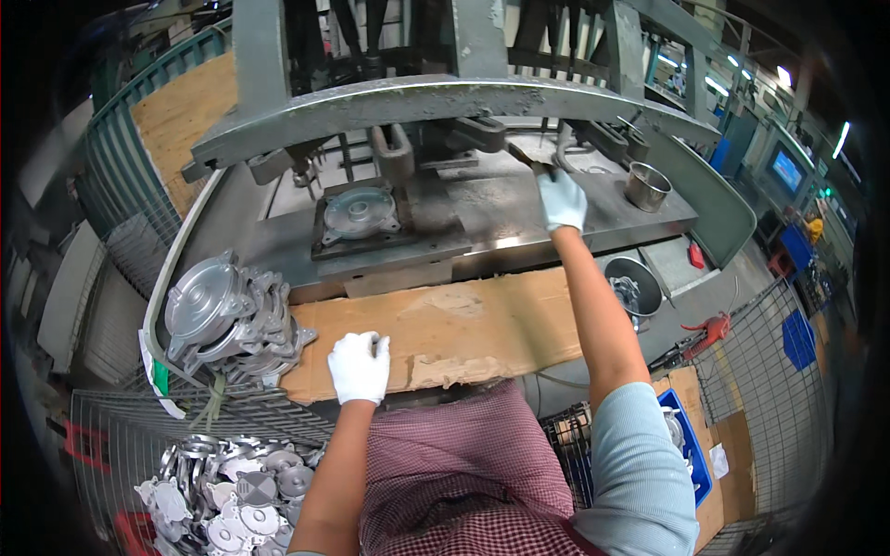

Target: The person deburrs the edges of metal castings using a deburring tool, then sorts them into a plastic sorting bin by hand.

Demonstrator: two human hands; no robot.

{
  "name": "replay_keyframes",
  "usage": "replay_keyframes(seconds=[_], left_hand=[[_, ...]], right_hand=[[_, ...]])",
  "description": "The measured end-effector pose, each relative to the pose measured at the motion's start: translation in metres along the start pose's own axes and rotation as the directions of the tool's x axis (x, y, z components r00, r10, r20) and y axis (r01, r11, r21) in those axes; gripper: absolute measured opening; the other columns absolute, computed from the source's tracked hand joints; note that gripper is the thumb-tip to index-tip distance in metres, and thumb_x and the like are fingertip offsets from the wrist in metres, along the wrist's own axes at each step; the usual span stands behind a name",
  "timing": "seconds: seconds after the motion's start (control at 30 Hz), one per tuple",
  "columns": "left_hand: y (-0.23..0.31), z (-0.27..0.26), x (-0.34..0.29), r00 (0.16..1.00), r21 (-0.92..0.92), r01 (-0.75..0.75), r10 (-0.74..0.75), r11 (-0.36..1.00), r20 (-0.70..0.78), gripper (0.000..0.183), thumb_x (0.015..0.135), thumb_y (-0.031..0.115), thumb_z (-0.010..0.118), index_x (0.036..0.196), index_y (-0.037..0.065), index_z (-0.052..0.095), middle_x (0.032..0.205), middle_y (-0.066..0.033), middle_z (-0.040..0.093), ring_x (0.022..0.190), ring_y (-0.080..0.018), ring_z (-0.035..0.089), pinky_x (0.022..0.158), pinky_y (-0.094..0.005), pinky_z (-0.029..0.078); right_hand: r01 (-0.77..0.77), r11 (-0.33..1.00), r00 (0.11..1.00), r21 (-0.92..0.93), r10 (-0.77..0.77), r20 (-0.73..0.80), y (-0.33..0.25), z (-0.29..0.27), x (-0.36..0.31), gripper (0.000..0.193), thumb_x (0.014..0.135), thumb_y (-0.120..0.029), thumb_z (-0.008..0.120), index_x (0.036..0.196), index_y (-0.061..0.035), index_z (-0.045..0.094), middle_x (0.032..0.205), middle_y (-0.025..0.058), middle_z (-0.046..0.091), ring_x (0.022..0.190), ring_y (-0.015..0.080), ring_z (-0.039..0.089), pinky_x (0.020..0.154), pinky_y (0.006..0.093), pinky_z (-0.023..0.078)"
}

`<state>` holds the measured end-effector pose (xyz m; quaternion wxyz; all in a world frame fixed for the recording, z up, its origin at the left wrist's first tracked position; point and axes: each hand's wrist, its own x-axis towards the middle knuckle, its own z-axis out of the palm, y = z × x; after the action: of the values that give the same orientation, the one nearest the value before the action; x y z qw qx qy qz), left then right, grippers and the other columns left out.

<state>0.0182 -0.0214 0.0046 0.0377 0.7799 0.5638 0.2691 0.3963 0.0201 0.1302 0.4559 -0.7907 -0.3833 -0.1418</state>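
Note:
My left hand (360, 369), in a white glove, is closed with curled fingers over the brown cardboard sheet (519, 306); nothing shows in it. My right hand (563, 200), also gloved, reaches over the press bed and grips a narrow dark brush-like tool (528, 159); its exact kind is hard to make out. Left of that tool, a round metal casting (359, 213) with lugs lies flat in the fixture (327, 248) on the metal bed. A stack of similar castings (209, 301) stands at the cardboard's left end.
A heavy press beam (445, 95) spans the far side, with clamps below it. At the right are a metal cup (647, 187) and a dark bucket (640, 283). A wire cage of castings (246, 500) stands lower left, a blue crate (697, 454) lower right, and a red-handled tool (712, 332) beside it.

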Motion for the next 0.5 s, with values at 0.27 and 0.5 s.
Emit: replay_keyframes(seconds=[0.27,0.5], left_hand=[[-0.004,0.009,-0.002,0.995,0.0,-0.035,0.035,0.999,-0.09,0.021,0.087,0.031,0.072,0.088,0.011,0.076,0.086,-0.0158,0.068,0.086,-0.0354,0.066,0.078,-0.0479,0.051],[-0.004,0.01,-0.002,0.992,-0.039,-0.056,0.052,0.998,-0.113,0.02,0.086,0.027,0.073,0.09,0.008,0.076,0.087,-0.0167,0.07,0.086,-0.0361,0.067,0.08,-0.0477,0.052]], right_hand=[[-0.04,0.98,0.999,-0.196,0.041,0.0,0.105,-0.16,-0.074,0.037,0.088,-0.04,0.069,0.103,-0.0067,0.076,0.099,0.0164,0.074,0.095,0.0328,0.07,0.085,0.0402,0.053],[-0.036,0.964,0.995,-0.262,0.06,0.085,0.16,-0.196,-0.115,0.037,0.087,-0.044,0.066,0.1,-0.0119,0.077,0.095,0.0169,0.073,0.094,0.0363,0.069,0.083,0.0446,0.053]])
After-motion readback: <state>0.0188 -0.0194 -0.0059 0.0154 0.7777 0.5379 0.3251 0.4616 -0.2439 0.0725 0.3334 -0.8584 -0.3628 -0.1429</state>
